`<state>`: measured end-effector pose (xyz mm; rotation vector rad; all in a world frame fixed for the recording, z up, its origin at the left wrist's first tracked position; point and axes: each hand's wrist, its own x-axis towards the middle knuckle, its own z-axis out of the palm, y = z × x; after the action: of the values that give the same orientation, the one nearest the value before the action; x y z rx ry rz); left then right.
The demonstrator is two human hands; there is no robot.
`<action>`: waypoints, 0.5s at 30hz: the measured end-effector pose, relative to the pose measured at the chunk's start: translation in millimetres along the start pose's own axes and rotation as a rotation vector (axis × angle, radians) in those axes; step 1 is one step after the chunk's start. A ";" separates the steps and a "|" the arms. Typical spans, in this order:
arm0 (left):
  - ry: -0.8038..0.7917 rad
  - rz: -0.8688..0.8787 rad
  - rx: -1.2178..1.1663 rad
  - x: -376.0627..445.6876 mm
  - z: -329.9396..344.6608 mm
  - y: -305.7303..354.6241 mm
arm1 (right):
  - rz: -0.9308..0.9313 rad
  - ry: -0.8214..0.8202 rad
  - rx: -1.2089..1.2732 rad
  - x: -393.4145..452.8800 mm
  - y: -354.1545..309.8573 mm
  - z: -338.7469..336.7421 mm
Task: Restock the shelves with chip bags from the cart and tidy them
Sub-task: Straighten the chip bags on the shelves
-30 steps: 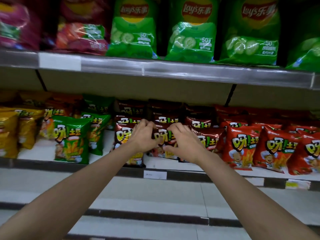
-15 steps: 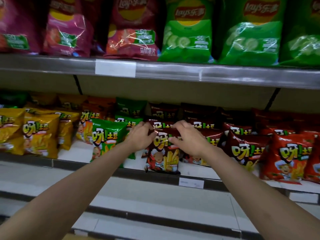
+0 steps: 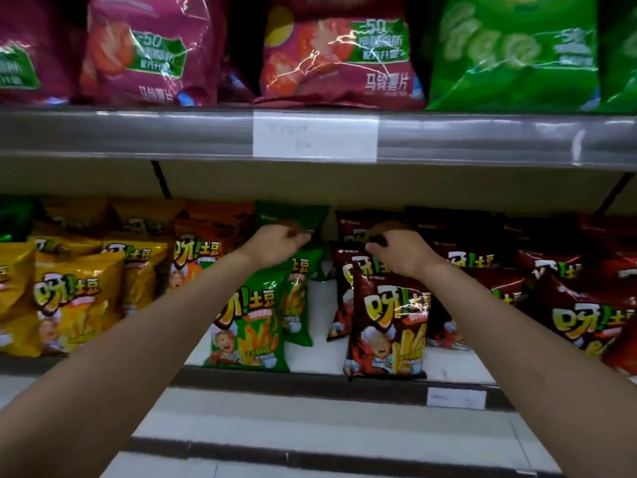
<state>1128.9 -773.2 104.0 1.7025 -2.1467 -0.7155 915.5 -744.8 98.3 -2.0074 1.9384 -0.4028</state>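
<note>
I see my left hand [image 3: 275,246] with fingers curled, pinching the top of a green chip bag [image 3: 296,294] on the lower shelf [image 3: 310,363]; my right hand [image 3: 401,251] grips a dark red chip bag [image 3: 389,326] by its top. Both sets of fingertips are in shadow, hard to make out.

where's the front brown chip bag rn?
Head view, right of centre: front brown chip bag stands at the lower shelf's edge, under the right hand, beside the green bag.

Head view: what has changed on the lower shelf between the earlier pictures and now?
The left hand let go of the dark red bags and moved left, fingers now curled at the top of the green bags. The right hand still grips a dark red top. The yellow bags stayed put.
</note>
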 end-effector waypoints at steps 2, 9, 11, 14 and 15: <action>-0.078 -0.050 0.078 9.6 -7.5 -3.4 | 0.054 -0.059 -0.039 12.4 0.6 -0.5; -0.388 -0.197 0.385 38.9 -5.2 -13.1 | 0.274 -0.315 -0.102 39.7 9.0 10.3; -0.450 -0.199 0.408 45.9 -2.6 -13.4 | 0.276 -0.335 -0.121 41.4 11.8 12.2; -0.505 -0.202 0.480 56.8 -0.3 -18.9 | 0.284 -0.351 -0.106 44.0 15.0 13.5; -0.513 -0.208 0.497 60.1 0.0 -21.6 | 0.287 -0.358 -0.094 45.3 15.3 14.0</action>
<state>1131.7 -834.9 88.1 2.2099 -2.6941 -0.7861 909.2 -790.0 78.3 -1.6747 1.9961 0.1134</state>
